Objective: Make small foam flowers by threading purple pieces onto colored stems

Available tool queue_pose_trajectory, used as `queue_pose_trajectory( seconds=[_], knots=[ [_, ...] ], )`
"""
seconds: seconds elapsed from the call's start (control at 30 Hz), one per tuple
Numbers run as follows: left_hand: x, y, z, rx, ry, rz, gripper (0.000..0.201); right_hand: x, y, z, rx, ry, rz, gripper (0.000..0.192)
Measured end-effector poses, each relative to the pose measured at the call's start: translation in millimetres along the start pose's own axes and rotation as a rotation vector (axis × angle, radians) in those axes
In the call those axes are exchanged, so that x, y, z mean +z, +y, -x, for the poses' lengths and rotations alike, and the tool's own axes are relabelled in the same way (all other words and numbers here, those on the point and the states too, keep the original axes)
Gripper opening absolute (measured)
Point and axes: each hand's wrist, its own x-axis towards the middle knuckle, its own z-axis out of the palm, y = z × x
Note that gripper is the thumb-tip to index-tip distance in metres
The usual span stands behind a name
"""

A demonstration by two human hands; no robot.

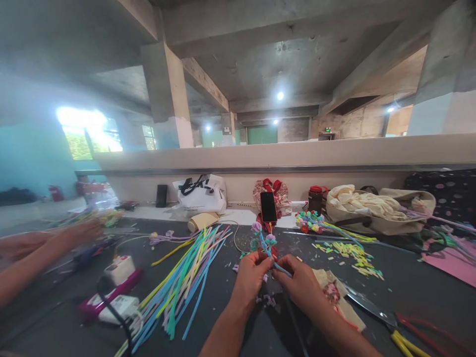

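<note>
Near the middle of the dark table, my left hand is closed in a pinch on a pipe-cleaner flower sprig with lilac and teal blossoms. My right hand pinches the blue pipe-cleaner stem that runs between both hands. The fingertips hide part of the stem. Small lilac pipe-cleaner pieces lie beneath my hands. Left of them spreads a loose bundle of long pipe cleaners in blue, green, yellow and pink. Scissors with red and yellow handles lie right of my right hand.
A phone leans on a red patterned bag. Short yellow-green cut pieces are scattered at right, near finished flowers and a cloth bag. A power strip with chargers sits left. Another person's arm reaches in there.
</note>
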Motion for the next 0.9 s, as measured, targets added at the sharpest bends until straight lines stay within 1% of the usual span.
queue_pose_trajectory(
  seconds=[0.17, 0.33, 0.43, 0.5, 0.6, 0.67, 0.77, 0.9],
  knots=[
    [-0.2, -5, -1, -0.042, -0.025, 0.075, 0.016, 0, 0, 2, -0.051, -0.051, -0.046, 0.012],
    [0.0, -9, -2, -0.08, -0.06, 0.161, 0.017, -1, -3, 3, -0.054, -0.028, -0.077, 0.013],
    [1.3, -7, 0, -0.096, -0.099, 0.22, 0.021, -3, -4, 1, -0.006, -0.012, -0.154, 0.016],
    [2.0, -5, 2, -0.109, -0.153, 0.284, 0.025, -4, -5, 0, 0.057, -0.003, -0.237, 0.018],
    [2.0, -3, 3, -0.186, -0.224, 0.439, 0.025, -6, -9, -1, 0.107, -0.013, -0.333, 0.02],
    [1.5, -4, 3, -0.232, -0.226, 0.514, 0.024, -7, -12, -1, 0.106, -0.032, -0.361, 0.02],
    [-0.2, -7, 2, -0.258, -0.195, 0.554, 0.018, -9, -15, 1, 0.121, -0.061, -0.399, 0.022],
    [-2.8, -9, 2, -0.283, -0.186, 0.605, 0.014, -12, -19, 3, 0.174, -0.144, -0.518, 0.021]
  ],
)
